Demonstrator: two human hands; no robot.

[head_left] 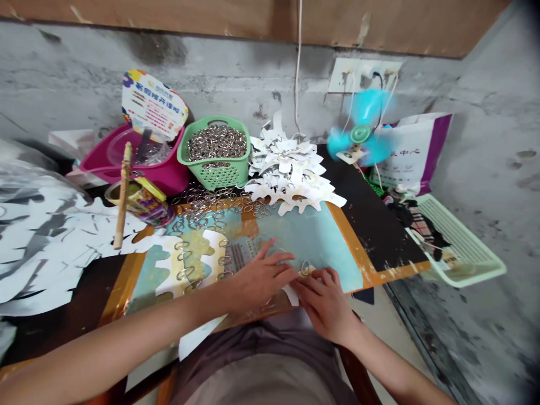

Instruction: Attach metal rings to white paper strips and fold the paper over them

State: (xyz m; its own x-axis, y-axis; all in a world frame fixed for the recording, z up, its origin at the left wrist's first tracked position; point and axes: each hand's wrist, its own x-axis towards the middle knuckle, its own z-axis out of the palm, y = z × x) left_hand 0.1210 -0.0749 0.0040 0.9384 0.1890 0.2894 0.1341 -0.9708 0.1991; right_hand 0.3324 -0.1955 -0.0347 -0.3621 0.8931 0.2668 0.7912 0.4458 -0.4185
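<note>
My left hand [264,280] reaches over the table mat with its fingers stretched and apart, the fingertips meeting my right hand. My right hand [323,301] is closed, its fingers curled and pressed on a cut white paper piece [292,296] that my hands mostly cover. An oval metal ring [305,268] stands out just beyond the right fingertips. To the left of my hands lie cut paper strips [216,253] with several metal rings along their edges. Loose metal rings [202,205] are heaped at the back of the mat.
A green basket [217,175] full of metal rings stands behind, beside a magenta basket [164,179]. A stick [122,202] leans by a can [147,205]. White paper cutouts are piled left [46,247] and back [291,163]. A blue fan [360,134] blurs; a pale basket [476,259] sits right.
</note>
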